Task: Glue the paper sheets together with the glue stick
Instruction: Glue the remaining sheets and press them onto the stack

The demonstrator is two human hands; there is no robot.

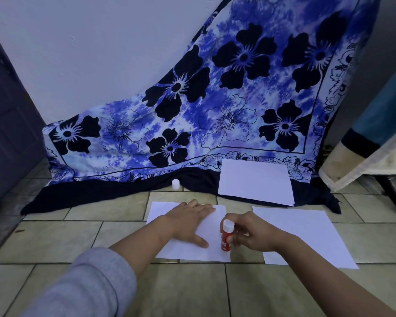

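Far left, the grey sleeve [87,282] leads up to the left hand [190,221], spread flat with fingers apart on the nearest paper sheet [199,250], clamped on nothing. That looks like a hold-down, pinning the sheet to the tiled floor [62,239] so it won't skid under the glue. Behind it, a small white cap [175,184] stands alone at the hem of the blue flowered cloth [215,99], well apart from the action, likely parked out of the way.

Moving right: the red glue stick [226,236] stands upright on the sheet's right edge, white end up, and the right hand [254,232] has its grip closed around the barrel. Whether the glue end actually touches paper, I can't tell; the tip is hidden beneath the tube. The label is too blurred to read.

Further right, a second sheet [306,234] lies flat, its near-left corner covered by the wrist, presumably waiting to be joined. Beyond, a third white sheet [256,181] rests on the cloth; one sheet or a stack, hard to say.
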